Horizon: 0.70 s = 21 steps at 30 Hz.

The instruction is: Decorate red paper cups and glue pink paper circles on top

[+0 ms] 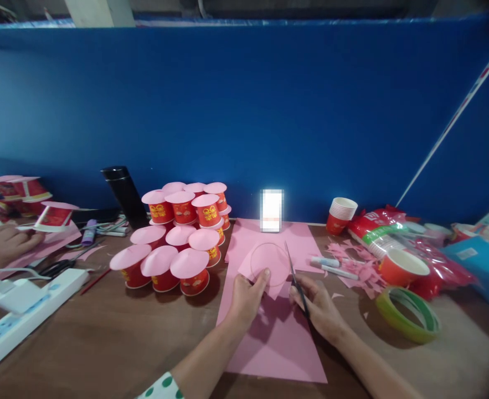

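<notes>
My left hand [247, 296] pinches a small piece of pink paper [269, 260] by its lower left edge, thumb on top. A circle is drawn on this piece. On its right side, my right hand [317, 307] grips black-handled scissors [293, 269], their blades pointing up and away beside the paper's right edge. Whether the blades touch the paper I cannot tell. Beneath both hands lie larger pink sheets [277, 354] on the brown table. To the left stand several red paper cups [194, 281] in stacked rows, topped with pink paper discs.
Behind the sheets a bright phone [271, 210] leans upright. Rightward are pink scraps [363, 266], markers [333, 266], stacked cups [341, 215] and a tape roll [408, 314]. Leftward are a black bottle [123, 195], a power strip [32, 318] and another person's hand [3, 244]. A blue partition [244, 111] stands behind.
</notes>
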Each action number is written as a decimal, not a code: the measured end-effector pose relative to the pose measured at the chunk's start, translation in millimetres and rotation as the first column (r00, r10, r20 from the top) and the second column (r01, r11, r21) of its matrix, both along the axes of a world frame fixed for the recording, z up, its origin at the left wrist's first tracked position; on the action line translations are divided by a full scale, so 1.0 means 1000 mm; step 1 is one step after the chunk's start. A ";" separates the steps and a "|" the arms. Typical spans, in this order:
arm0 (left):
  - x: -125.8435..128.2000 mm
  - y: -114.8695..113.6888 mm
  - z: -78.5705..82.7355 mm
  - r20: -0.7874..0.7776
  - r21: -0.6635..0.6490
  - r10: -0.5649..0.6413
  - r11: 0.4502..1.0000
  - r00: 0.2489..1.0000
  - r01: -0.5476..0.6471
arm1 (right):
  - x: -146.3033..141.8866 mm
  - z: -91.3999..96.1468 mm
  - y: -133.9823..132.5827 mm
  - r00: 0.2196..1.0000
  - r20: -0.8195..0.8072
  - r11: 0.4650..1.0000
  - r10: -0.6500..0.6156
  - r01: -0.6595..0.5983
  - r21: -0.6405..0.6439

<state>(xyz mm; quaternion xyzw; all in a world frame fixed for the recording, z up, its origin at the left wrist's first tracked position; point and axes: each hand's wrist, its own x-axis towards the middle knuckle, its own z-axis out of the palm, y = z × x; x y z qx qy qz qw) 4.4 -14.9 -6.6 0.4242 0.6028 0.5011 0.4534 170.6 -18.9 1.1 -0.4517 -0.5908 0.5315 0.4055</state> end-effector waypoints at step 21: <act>0.002 -0.004 0.012 0.037 -0.032 0.021 0.999 0.999 -0.019 | -0.001 0.001 -0.002 0.999 -0.029 0.999 -0.013 0.012 -0.035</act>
